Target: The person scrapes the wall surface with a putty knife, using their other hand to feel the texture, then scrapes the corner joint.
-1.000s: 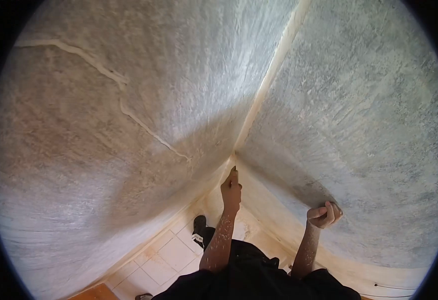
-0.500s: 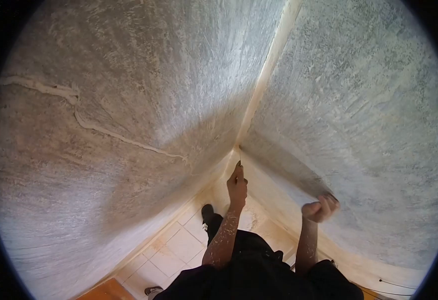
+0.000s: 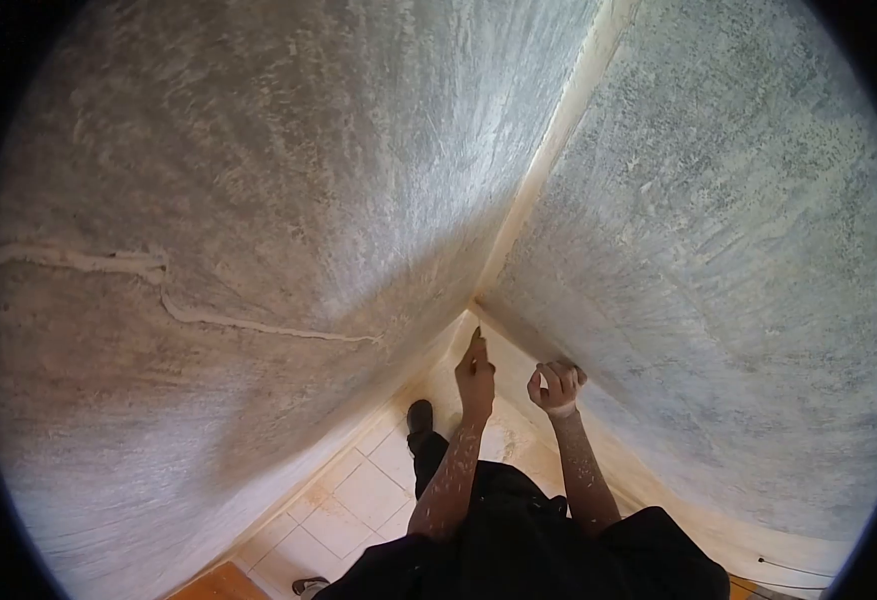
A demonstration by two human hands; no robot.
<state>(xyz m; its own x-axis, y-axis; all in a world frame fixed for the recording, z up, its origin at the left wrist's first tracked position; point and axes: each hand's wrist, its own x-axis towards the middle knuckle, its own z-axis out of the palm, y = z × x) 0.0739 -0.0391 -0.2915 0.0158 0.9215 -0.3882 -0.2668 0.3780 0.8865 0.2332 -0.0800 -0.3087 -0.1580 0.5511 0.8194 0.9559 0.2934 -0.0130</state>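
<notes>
Ahead of me, my left hand [image 3: 475, 380] is closed around a thin dark tool [image 3: 476, 335], seen edge-on, which points up toward the wall corner. Its exact kind does not show. To the right, my right hand [image 3: 557, 386] has curled fingers close to the right wall [image 3: 728, 270]. Whatever those fingers hold, if anything, is hidden behind them. White flecks speckle both forearms. A pale smooth strip [image 3: 533, 190] runs along the corner where the right wall meets the left wall [image 3: 288, 190].
A pale filled crack [image 3: 248, 325] crosses the left wall. Below lies a tiled floor [image 3: 358, 500] with brownish dust, and my dark shoe [image 3: 419, 415] stands on it. An orange-brown surface [image 3: 220, 582] is at lower left. Thin cables [image 3: 793, 572] run at lower right.
My right hand has moved left along the right wall toward the corner, nearer my left hand. The left hand keeps its grip on the tool. The view has tilted slightly upward.
</notes>
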